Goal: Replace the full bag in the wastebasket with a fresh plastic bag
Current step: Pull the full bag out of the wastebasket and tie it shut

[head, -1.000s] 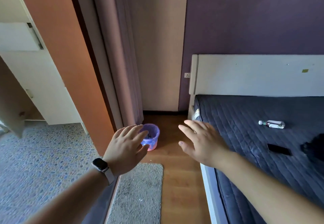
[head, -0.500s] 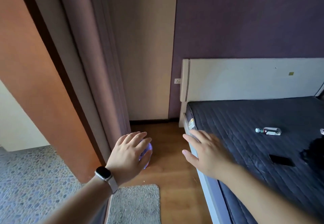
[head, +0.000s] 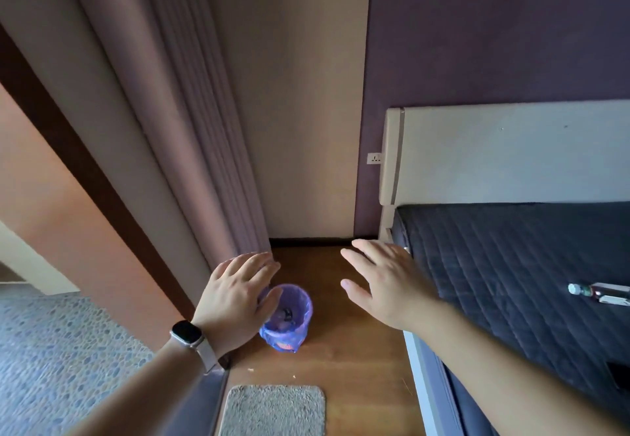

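- Both hands are stretched out, palms down, fingers straight & a bit apart. The left hand (head: 235, 299) and the right hand (head: 385, 285) hold nothing.
- The wastebasket (head: 283, 346) stands upright on the floor (head: 341, 350), under the left hand's fingers and to the left of the right hand. The left hand hides its left rim. I cannot tell if it touches; I judge it is higher up, not yet at the basket.
- The bag (head: 305, 302) is thin purple plastic, folded over the rim and hanging down the outside wall.
- Inside there is some dark rubbish (head: 286, 314) low in the bag, too small to name. It does not reach the rim.
- Handling (my judgement): the basket is small & light, prob. plastic, so it can tip or slide if pulled w/ one hand. The bag is soft, slippery and easy to tear; the load seems light.
- Where to hold: pinch the folded edge at two opposite sides, gather the mouth, lift straight up. One hand may need to steady the basket wall.
- No fresh bag is in view.
- The bed (head: 494, 265) lies beyond the right hand, w/ a bottle (head: 600, 294) on it. A mat (head: 272, 408) lies near the left forearm.
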A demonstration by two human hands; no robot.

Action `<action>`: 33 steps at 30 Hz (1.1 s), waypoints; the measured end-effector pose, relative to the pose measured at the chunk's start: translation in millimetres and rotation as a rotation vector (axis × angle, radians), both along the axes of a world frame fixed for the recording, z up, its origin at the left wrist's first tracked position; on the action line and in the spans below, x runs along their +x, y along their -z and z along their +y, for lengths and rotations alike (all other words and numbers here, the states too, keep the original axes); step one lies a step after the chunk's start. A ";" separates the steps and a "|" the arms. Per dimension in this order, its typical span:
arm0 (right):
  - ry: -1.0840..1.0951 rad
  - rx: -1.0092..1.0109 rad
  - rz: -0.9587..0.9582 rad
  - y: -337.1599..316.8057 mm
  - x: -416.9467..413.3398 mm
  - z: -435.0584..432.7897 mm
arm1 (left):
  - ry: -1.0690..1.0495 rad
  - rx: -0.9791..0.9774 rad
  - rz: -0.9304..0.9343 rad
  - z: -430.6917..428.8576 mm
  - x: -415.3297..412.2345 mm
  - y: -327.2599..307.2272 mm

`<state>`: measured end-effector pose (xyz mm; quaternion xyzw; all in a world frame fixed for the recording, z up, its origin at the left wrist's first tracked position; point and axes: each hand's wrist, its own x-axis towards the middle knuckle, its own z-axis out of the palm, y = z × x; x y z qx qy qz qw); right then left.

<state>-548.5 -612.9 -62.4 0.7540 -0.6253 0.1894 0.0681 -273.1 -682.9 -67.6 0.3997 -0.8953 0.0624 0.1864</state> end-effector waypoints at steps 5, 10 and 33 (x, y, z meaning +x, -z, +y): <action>-0.075 0.033 0.008 -8.9 -63.1 -68.3 | -0.039 0.007 -0.059 -58.4 -64.9 -14.5; -0.120 0.056 0.034 -12.4 -114.0 -134.7 | -0.088 0.020 -0.054 -101.0 -116.0 -18.4; -0.284 0.144 0.126 4.7 -123.7 -459.2 | -0.323 0.135 -0.034 -397.8 -131.6 23.2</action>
